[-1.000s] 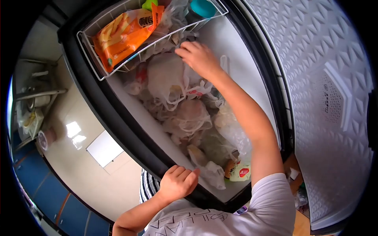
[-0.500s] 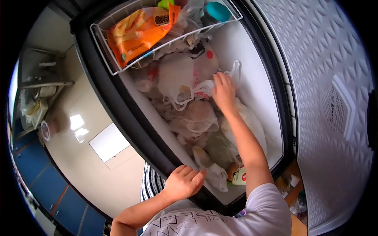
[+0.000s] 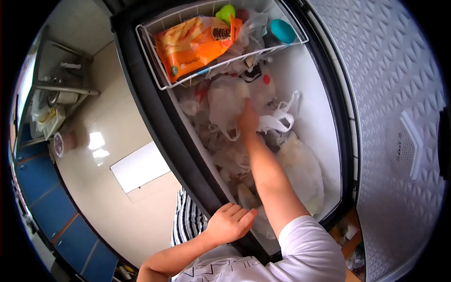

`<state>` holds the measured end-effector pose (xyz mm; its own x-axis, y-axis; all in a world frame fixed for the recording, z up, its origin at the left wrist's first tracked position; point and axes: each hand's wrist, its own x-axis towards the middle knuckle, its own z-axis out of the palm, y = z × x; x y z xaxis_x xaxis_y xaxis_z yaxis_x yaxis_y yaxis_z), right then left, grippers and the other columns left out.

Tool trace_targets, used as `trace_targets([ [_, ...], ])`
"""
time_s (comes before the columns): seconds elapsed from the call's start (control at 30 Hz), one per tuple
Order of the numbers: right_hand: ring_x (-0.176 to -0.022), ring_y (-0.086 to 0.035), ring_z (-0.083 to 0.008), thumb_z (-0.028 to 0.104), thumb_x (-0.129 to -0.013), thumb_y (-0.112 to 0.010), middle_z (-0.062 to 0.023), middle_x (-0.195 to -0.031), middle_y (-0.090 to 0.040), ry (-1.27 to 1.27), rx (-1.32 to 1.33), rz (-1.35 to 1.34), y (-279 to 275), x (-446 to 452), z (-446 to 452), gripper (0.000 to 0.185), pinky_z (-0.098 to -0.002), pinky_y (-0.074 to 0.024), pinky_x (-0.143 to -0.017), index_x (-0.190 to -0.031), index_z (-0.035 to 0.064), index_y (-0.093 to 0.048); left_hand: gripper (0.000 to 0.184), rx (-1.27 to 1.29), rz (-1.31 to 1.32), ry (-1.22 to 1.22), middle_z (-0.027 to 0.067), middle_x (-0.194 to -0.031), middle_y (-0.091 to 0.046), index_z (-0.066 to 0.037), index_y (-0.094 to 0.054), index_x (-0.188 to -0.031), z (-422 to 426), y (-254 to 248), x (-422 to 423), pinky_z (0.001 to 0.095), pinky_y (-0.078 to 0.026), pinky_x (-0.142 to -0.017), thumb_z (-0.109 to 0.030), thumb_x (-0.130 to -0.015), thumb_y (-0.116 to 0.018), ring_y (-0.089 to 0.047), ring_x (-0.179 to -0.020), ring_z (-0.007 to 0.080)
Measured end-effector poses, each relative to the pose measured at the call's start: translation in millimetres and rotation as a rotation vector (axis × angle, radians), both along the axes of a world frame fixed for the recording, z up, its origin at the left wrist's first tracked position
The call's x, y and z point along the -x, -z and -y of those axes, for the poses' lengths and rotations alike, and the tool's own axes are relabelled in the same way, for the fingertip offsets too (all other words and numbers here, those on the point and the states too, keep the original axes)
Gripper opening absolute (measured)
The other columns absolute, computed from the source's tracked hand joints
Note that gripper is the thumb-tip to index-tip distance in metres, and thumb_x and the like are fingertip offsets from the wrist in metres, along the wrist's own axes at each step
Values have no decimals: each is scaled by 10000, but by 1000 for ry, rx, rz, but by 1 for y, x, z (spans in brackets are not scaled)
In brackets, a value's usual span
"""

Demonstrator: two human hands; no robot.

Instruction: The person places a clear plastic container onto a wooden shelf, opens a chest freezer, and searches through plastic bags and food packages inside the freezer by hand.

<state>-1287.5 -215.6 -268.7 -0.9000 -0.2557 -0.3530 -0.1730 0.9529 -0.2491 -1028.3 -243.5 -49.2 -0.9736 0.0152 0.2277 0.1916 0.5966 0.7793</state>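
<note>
My right hand (image 3: pixel 247 118) reaches deep into a chest freezer (image 3: pixel 324 141), among knotted plastic bags. It is smeared by motion and its fingers are partly hidden, so their grip is unclear. They touch or lie close against a whitish translucent bag (image 3: pixel 224 101). Just to the right of this hand, white bag handles (image 3: pixel 281 120) stick up in loops. A large cloudy bag (image 3: pixel 300 171) leans along the freezer's right wall. At the near left edge, my left hand (image 3: pixel 231 223) rests on the black rim (image 3: pixel 188 164) with its fingers curled in and nothing visible in them.
A white wire basket (image 3: pixel 235 56) hangs across the far end, holding an orange food packet (image 3: pixel 192 44) and a teal-lidded container (image 3: pixel 283 31). The raised, patterned lid (image 3: pixel 390 94) stands on the right. Blue cabinets (image 3: pixel 47 188) line the left side.
My right hand has moved left, from the white bag handles to the whitish bag. Those handles now stand spread out behind it. My left hand stays on the rim; the view has shifted slightly.
</note>
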Motion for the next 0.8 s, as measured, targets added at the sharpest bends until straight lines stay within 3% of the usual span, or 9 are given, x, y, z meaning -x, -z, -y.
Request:
trace_targets([
  [0.07, -968, -619, -311, 87, -742, -643, -166, -1185, -597, 105, 178, 131, 30, 32, -16, 544, -404, -492, -826, -1267, 60, -502, 250, 13, -11, 4, -4, -660, -510, -52, -588, -951, 1, 2, 0, 288, -420, -553, -96, -725, -686, -507, -587, 162],
  [0.1, -968, -619, -311, 87, -742, -643, -166, -1185, -597, 100, 178, 123, 9, 44, -15, 544, -404, -492, -826, -1267, 60, -502, 257, 0, -8, 4, 6, -658, -529, -54, -603, -946, 1, 2, 0, 291, -433, -556, -82, -706, -691, -518, -583, 173],
  [0.17, -837, -633, -193, 53, -790, -492, -133, -951, -672, 293, 531, 326, -55, 64, -9, 376, -316, -479, -750, -1151, 38, -596, 266, -17, -10, 7, 15, -655, -548, -56, -617, -941, 2, -1, 0, 294, -445, -560, -69, -688, -697, -528, -578, 185],
  [0.2, -814, -609, -168, 55, -788, -482, -112, -951, -656, 180, 569, 337, -61, 74, -14, 366, -317, -466, -707, -1131, -7, -591, 267, -26, -12, 13, 16, -658, -548, -55, -616, -945, 2, -1, 0, 295, -445, -564, -74, -691, -698, -528, -581, 186],
  [0.27, -765, -601, -166, 45, -791, -473, -94, -918, -649, 299, 773, 263, -83, 74, -21, 353, -306, -465, -666, -1117, -34, -583, 269, -36, -17, 16, 17, -660, -548, -55, -615, -949, 4, -2, 0, 297, -446, -567, -78, -695, -698, -528, -584, 187],
  [0.43, -673, -542, -115, 36, -791, -467, -80, -871, -610, 359, 819, 220, -153, 104, -51, 333, -265, -440, -579, -1096, -17, -590, 276, -48, -20, 26, 20, -661, -542, -50, -613, -960, 5, -2, 0, 298, -447, -573, -89, -702, -702, -533, -594, 190],
  [0.6, -679, -557, -155, 36, -783, -474, -97, -857, -591, 394, 651, 349, -125, 117, -84, 312, -287, -458, -554, -1081, -2, -558, 269, -35, -23, 36, 11, -669, -540, -44, -610, -972, 4, -4, 0, 292, -443, -581, -97, -720, -688, -536, -608, 177],
  [0.67, -716, -572, -186, 54, -781, -492, -114, -884, -587, 466, 793, 311, -87, 105, -85, 312, -305, -473, -578, -1084, -8, -536, 263, -18, -16, 40, 0, -674, -531, -40, -604, -979, 5, -3, 1, 284, -441, -589, -101, -733, -673, -537, -621, 166],
  [0.8, -761, -584, -212, 91, -761, -546, -131, -923, -595, 513, 666, 186, -41, 96, -93, 361, -335, -480, -607, -1104, -20, -527, 253, -17, -15, 26, -1, -676, -537, -41, -608, -971, 4, -3, -1, 283, -444, -594, -100, -734, -672, -536, -619, 166],
])
